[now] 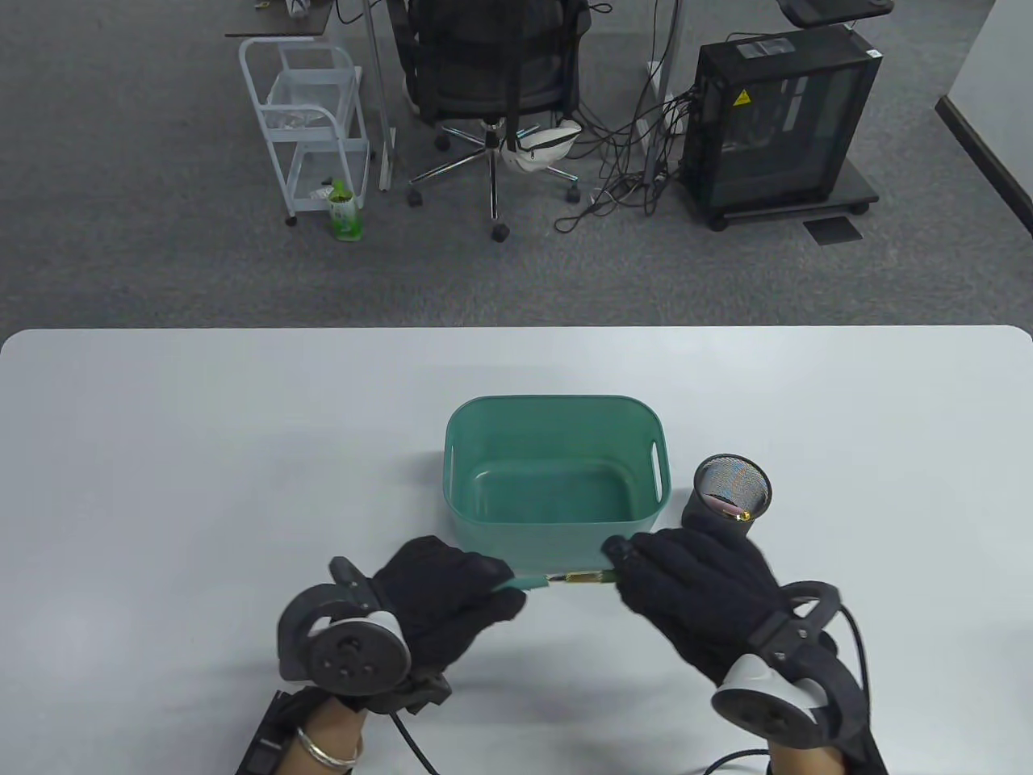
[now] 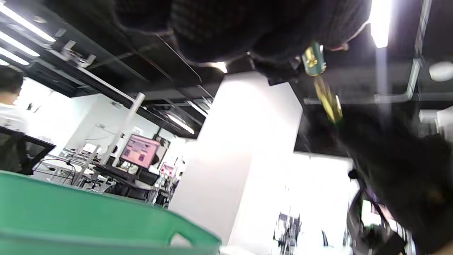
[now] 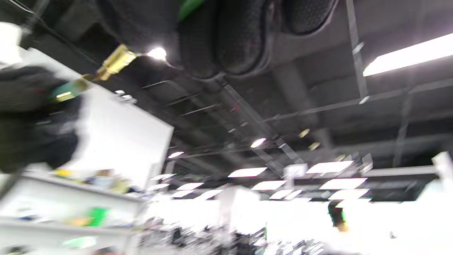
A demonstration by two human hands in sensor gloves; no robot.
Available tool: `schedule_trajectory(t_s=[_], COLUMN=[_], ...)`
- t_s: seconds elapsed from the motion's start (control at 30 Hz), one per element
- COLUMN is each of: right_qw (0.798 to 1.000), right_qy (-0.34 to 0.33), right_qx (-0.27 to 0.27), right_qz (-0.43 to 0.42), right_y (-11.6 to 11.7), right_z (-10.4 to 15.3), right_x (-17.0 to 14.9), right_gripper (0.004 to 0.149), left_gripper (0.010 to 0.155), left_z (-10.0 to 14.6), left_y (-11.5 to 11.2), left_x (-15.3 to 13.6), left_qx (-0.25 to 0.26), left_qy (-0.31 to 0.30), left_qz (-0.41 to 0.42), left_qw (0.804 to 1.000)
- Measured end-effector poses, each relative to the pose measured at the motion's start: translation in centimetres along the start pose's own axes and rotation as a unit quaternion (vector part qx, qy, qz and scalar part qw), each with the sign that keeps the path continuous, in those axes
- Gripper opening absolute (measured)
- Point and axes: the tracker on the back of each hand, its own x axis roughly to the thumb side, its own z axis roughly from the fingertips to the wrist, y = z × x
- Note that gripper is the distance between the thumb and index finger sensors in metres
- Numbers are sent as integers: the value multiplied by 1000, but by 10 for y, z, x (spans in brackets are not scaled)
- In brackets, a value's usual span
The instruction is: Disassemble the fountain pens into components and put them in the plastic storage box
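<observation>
While the left hand (image 1: pixel 448 601) pinches the green end of the fountain pen (image 1: pixel 557 579) and the right hand (image 1: pixel 698 597) pinches the other end, each grip closed on it, a gold section shows between them above the desk (image 1: pixel 161 484). Just beyond stands the green plastic storage box (image 1: pixel 555 472), with a dark mesh pen holder (image 1: pixel 730 492) beside its right wall.

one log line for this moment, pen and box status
step: pulling pen apart | left hand: grips green end | right hand: grips other end | pen: gold middle showing, in front of box | box: empty
</observation>
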Motion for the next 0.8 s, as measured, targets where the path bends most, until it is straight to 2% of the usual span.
schedule_trajectory(t_s=[0.03, 0.1, 0.2, 0.3, 0.67, 0.8], right_qw=[1000, 997, 998, 998, 998, 998], right_qy=[20, 45, 47, 50, 46, 44], right_qx=[-7, -11, -22, -29, -22, -22], right_qz=[-19, -58, -30, -37, -33, -30], right_y=[-9, -16, -19, -21, -21, -19], right_z=[1, 2, 3, 4, 4, 3], right_x=[-10, -13, -14, -15, -11, -9], right_gripper=[42, 42, 42, 42, 42, 43], left_gripper=[49, 50, 50, 50, 50, 50], left_z=[3, 5, 4, 4, 0, -4], left_y=[11, 18, 15, 13, 0, -7], left_x=[-3, -4, -5, -6, -7, -10], left_qx=[28, 36, 26, 38, 23, -17], left_qy=[11, 18, 20, 22, 39, 60], left_qz=[-1, -24, -25, -32, -56, -75], left_qw=[1000, 999, 999, 999, 997, 995])
